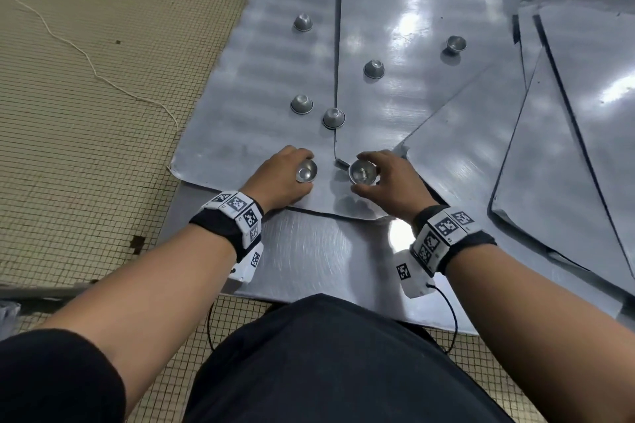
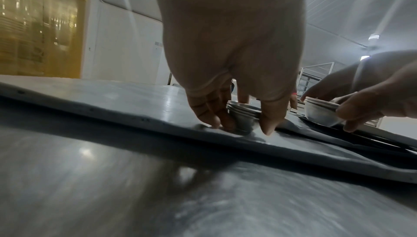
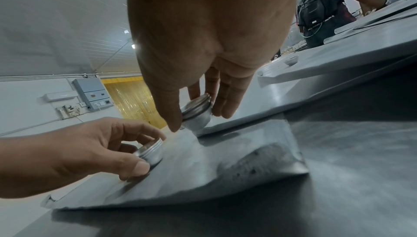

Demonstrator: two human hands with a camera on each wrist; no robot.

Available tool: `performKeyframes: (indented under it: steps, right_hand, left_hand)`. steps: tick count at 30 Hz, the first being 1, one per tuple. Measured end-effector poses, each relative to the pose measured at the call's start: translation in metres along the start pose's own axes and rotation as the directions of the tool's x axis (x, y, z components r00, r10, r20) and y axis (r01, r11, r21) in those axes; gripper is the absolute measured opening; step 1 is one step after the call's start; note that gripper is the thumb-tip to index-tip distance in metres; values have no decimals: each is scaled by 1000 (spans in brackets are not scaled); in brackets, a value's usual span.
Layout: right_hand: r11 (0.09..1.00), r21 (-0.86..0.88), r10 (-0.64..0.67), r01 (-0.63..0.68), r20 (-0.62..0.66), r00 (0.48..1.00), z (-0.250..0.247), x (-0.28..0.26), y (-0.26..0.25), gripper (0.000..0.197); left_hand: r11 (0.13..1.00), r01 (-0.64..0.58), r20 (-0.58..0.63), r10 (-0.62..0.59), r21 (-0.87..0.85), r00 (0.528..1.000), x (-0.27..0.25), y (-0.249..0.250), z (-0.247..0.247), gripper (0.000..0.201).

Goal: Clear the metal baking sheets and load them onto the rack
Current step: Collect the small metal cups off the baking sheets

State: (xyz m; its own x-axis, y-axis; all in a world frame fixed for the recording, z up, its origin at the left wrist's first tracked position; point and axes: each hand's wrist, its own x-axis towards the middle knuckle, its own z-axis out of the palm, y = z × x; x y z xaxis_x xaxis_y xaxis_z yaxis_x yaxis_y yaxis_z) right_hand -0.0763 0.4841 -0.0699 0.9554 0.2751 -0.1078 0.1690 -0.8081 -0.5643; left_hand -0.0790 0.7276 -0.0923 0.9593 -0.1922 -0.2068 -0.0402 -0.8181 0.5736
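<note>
Several metal baking sheets (image 1: 261, 55) lie overlapping on the steel bench (image 1: 309, 261), spread from its left edge across toward the right. The leftmost sheet reaches the bench's left edge, and its near corner is bent and wrinkled. A second sheet (image 1: 422, 10) lies partly over it toward the far edge, and more sheets (image 1: 549, 189) fan out at angles toward the right side.

Small metal cups are scattered on the first two sheets. The left hand (image 1: 278, 178) curls its fingers and thumb round a stack of cups (image 1: 306, 171) standing near the near edge of the leftmost sheet; the left wrist view shows several nested rims (image 2: 244, 110) between the fingertips. The right hand (image 1: 388, 178) grips a second stack of cups (image 1: 362, 172) just beside it, where the two sheets meet, thumb on one side and fingers on the other (image 3: 196, 111).

Beyond the hands, two upturned cups (image 1: 301, 104) (image 1: 333, 118) sit close together on the left sheet, and a third (image 1: 303, 22) stands farther toward the far edge. On the second sheet one cup is inverted (image 1: 374, 69) and another upright (image 1: 456, 44).

Past the bench's left edge a white cord (image 1: 86, 55) trails over small-tiled floor. In the right wrist view another person (image 3: 327, 9) in a dark shirt stands at the far side.
</note>
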Motion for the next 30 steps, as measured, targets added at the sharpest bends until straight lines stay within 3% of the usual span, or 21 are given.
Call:
performKeyframes:
  steps: [13, 19, 25, 30]
  right_hand:
    - [993, -62, 107, -104, 43, 993, -2, 60, -10, 50]
    - [980, -2, 201, -201, 59, 978, 1, 78, -9, 65]
    - [977, 29, 213, -213, 5, 977, -3, 95, -9, 57]
    - [986, -23, 166, -165, 53, 985, -10, 127, -11, 47]
  left_hand:
    - [999, 34, -9, -34, -17, 999, 21, -14, -14, 58]
    - [996, 66, 42, -63, -67, 997, 34, -17, -26, 78]
    - [996, 58, -57, -62, -72, 996, 68, -22, -48, 57]
    - [996, 76, -87, -80, -52, 993, 109, -27, -62, 61]
